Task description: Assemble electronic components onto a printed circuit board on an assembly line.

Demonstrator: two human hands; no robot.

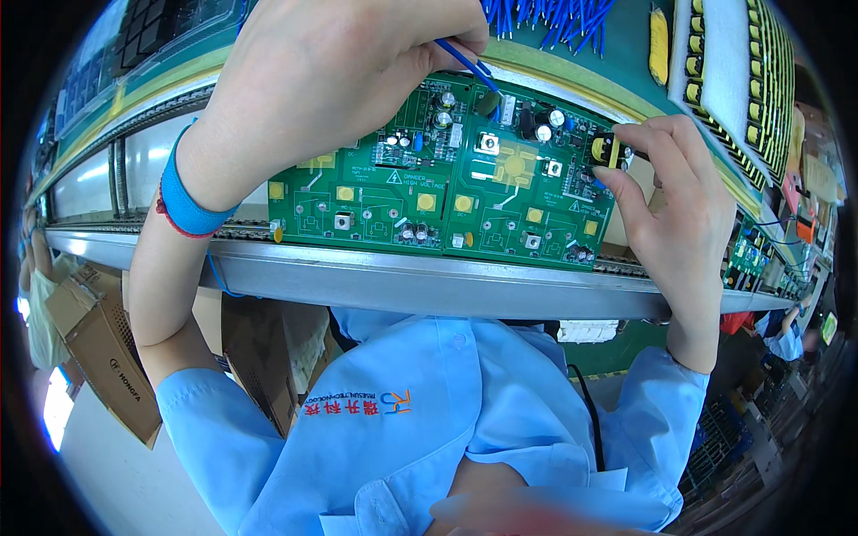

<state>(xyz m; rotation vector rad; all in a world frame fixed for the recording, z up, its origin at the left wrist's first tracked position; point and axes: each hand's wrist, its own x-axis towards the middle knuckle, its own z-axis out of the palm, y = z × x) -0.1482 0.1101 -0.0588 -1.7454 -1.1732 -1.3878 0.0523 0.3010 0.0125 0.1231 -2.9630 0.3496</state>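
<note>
My left hand (357, 67) reaches over the far left of a green circuit board panel (500, 219), with a blue wire (463, 59) pinched in its fingers. The wire's lower end comes down near a dark green disc-shaped part (488, 103) and a white connector (508, 110); whether it is in a hole I cannot tell. At the panel's right end, my right hand (677, 174) has thumb and forefinger on either side of a small black and yellow transformer (605, 150) on the board. The left hand and forearm cover part of the panel's left side.
A metal conveyor rail (429, 277) runs along the panel's near edge. Beyond the far rail lie several loose blue wires (550, 20) and a yellow stick-like object (659, 46). White trays (726, 80) hold rows of transformers. Cardboard boxes (112, 357) stand lower left; another person (785, 338) is far right.
</note>
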